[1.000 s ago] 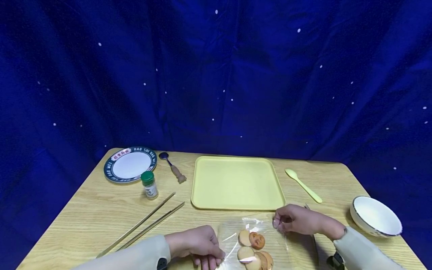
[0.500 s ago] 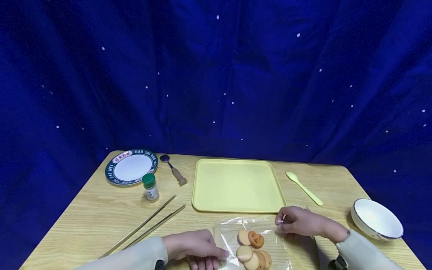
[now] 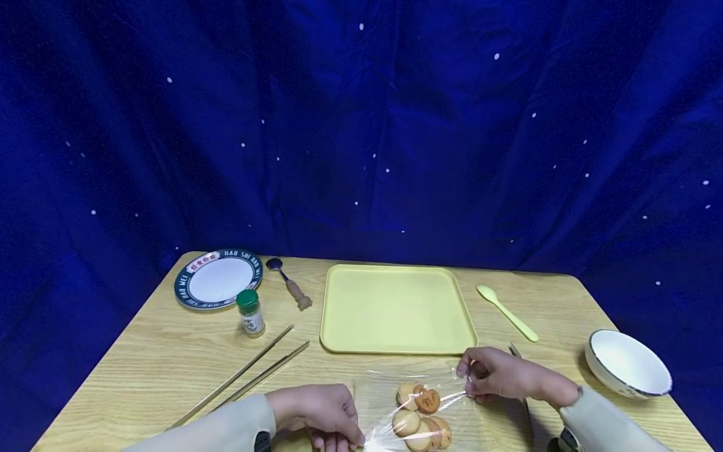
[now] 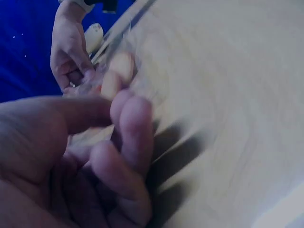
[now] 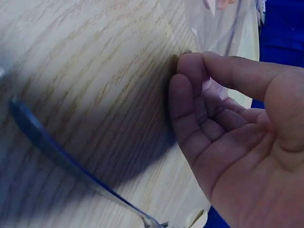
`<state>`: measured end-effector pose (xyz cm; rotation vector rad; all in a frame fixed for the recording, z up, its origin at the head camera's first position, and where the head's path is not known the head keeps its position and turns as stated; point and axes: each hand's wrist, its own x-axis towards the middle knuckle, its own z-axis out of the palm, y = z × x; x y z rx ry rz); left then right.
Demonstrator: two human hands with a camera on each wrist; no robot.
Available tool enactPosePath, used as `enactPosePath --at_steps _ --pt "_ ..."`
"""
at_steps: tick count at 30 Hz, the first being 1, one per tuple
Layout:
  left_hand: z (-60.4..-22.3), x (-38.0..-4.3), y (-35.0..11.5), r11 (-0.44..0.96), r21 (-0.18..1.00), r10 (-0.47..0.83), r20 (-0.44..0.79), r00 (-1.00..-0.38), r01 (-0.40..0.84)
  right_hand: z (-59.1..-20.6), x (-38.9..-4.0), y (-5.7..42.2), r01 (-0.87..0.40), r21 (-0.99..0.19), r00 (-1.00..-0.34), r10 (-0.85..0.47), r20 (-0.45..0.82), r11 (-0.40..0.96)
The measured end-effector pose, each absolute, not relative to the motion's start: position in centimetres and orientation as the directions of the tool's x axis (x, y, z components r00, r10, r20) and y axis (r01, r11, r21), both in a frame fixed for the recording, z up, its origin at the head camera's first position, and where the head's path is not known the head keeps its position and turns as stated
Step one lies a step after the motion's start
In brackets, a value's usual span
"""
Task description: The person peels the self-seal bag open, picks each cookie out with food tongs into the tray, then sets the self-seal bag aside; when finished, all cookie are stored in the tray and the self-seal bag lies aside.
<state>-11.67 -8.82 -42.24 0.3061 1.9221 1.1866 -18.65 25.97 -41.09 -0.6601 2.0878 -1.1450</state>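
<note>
In the head view, a clear plastic bag (image 3: 377, 390) lies at the table's front, below the tray. Several round cookies (image 3: 407, 424) are inside, one of them orange-brown with a face pattern. My left hand (image 3: 322, 411) pinches the bag's left edge between thumb and fingers. At the far right corner, my right hand (image 3: 499, 375) pinches the film. The right wrist view shows thumb and index fingertips together on the thin plastic (image 5: 194, 21). Behind the left fingers in the left wrist view, pale cookies (image 4: 122, 66) show through the bag.
A yellow tray (image 3: 398, 307) is just beyond the bag. Metal tongs (image 3: 257, 378), a green-capped shaker (image 3: 251, 314), a plate (image 3: 220, 280) and a dark spoon (image 3: 289, 284) lie left. Rightward are a yellow spoon (image 3: 507, 312), a bowl (image 3: 628, 364) and a slim metal utensil (image 5: 61, 159) under my right forearm.
The bag and its cookies have shifted slightly left. My left hand has drawn a little to the left with the bag's edge, and the glare on the film has moved. The right hand stays at its corner.
</note>
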Motion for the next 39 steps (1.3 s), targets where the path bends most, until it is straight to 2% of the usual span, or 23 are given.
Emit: enactPosePath --at_steps 4,8,10,16,28,31,35,37,39 --pt "-42.1 -12.1 -9.1 0.58 0.804 0.601 -0.533 -0.596 -0.134 -41.1 -18.7 25.9 -0.144 -0.853 -0.645 -0.702 -0.303 0.501" --pt "-41.7 -12.2 -9.3 0.595 0.795 0.603 -0.538 -0.588 -0.117 -41.1 -18.7 25.9 -0.171 -0.855 -0.644 -0.713 -0.279 0.489" --pt "-41.3 -12.1 -9.4 0.6 0.793 0.585 -0.521 -0.621 -0.1 -41.1 -18.6 25.8 -0.183 -0.856 -0.646 -0.716 -0.266 0.484" --pt "-39.7 -12.6 -9.5 0.574 0.818 0.507 -0.392 -0.768 -0.04 -41.0 -18.5 25.9 -0.197 -0.844 -0.659 -0.704 -0.263 0.499" --pt "-41.2 -11.9 -7.1 0.334 0.922 0.456 -0.341 -0.822 -0.197 -41.2 -18.5 25.9 -0.235 -0.829 -0.665 -0.706 -0.244 0.507" --pt "-41.2 -12.1 -7.0 0.298 0.934 0.456 -0.319 -0.831 -0.196 -40.9 -18.4 25.7 -0.362 -0.75 -0.69 -0.7 -0.183 0.553" --pt "-40.9 -12.2 -7.1 0.281 0.945 0.466 -0.288 -0.837 -0.169 -39.7 -17.6 24.2 -0.596 -0.481 -0.741 -0.671 0.023 0.643" --pt "-40.7 -12.1 -7.1 0.274 0.948 0.472 -0.28 -0.836 -0.163 -39.1 -16.8 23.0 -0.651 -0.382 -0.736 -0.669 0.105 0.656" --pt "-40.7 -12.1 -7.0 0.267 0.951 0.474 -0.271 -0.838 -0.156 -38.7 -16.1 21.7 -0.687 -0.346 -0.713 -0.685 0.149 0.639"
